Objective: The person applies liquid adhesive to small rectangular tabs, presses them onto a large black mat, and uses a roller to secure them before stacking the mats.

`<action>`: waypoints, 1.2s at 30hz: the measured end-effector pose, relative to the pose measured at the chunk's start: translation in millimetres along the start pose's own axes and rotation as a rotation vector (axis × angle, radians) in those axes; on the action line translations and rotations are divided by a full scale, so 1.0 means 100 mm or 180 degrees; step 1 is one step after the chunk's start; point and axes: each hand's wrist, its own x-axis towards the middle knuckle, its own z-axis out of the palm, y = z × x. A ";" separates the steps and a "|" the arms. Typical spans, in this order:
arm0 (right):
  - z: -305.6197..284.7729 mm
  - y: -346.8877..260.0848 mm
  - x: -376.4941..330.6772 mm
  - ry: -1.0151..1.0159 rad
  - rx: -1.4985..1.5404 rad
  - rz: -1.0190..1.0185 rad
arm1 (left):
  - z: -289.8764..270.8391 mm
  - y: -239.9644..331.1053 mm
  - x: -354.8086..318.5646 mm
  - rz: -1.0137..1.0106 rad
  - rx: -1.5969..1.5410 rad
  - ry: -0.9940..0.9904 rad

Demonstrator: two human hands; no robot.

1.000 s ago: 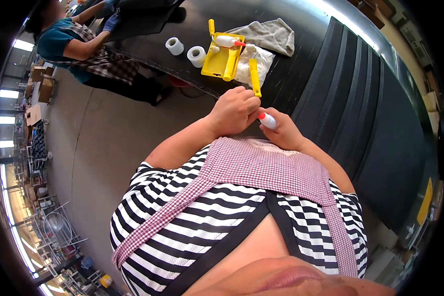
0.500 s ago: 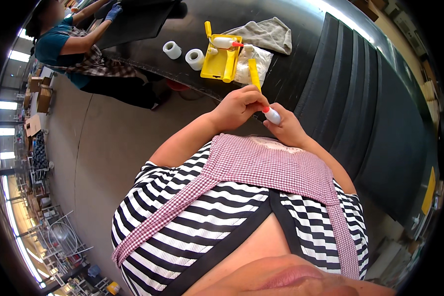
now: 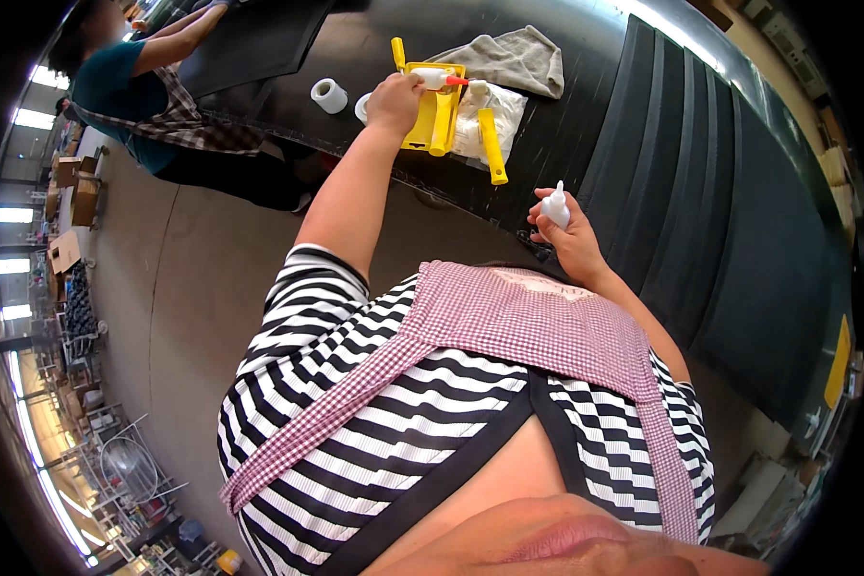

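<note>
My right hand point(image 3: 574, 236) is wrapped around a small white squeeze bottle point(image 3: 555, 208), its bare pointed nozzle turned up. My left hand point(image 3: 395, 104) reaches over the left side of a yellow tray point(image 3: 419, 140), fingers bent together; whatever they may hold is hidden. Just beside those fingertips, a white bottle with a red tip point(image 3: 435, 79) lies across the tray. A yellow tool handle point(image 3: 442, 125) also rests in the tray. Right of it, a second yellow handle point(image 3: 492, 149) lies over a clear plastic bag point(image 3: 509, 117) with pale contents.
A white roll point(image 3: 328, 96) stands left of the tray, another mostly behind my left hand. A grey cloth point(image 3: 514, 60) lies behind. Long black padded strips point(image 3: 643, 154) cover the table's right side. At far left a co-worker point(image 3: 130, 96) handles a black sheet point(image 3: 259, 43).
My hands have parted. The left has moved from the bottle's red cap forward and left to the tray; the bottle in my right hand is now uncapped and upright. The co-worker's arms moved farther away.
</note>
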 end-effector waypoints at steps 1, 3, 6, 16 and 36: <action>0.01 0.00 -0.03 0.0025 -0.0050 -0.0003 | 0.04 -0.02 0.03 -0.0057 0.0084 -0.0109; 0.00 0.02 -0.07 0.0081 -0.0041 -0.0027 | 0.05 -0.03 0.00 -0.0253 0.0059 -0.0081; -0.11 0.08 -0.12 0.0246 0.0096 -0.0076 | -0.01 0.02 -0.14 -0.0408 -0.0169 -0.0005; -0.22 0.19 -0.15 0.0553 0.0185 -0.0191 | -0.08 0.47 -0.88 0.0346 -0.0470 -0.0149; -0.55 0.51 0.84 0.1444 -0.1969 -0.0842 | 0.29 1.03 -0.98 0.0865 0.0170 -0.0948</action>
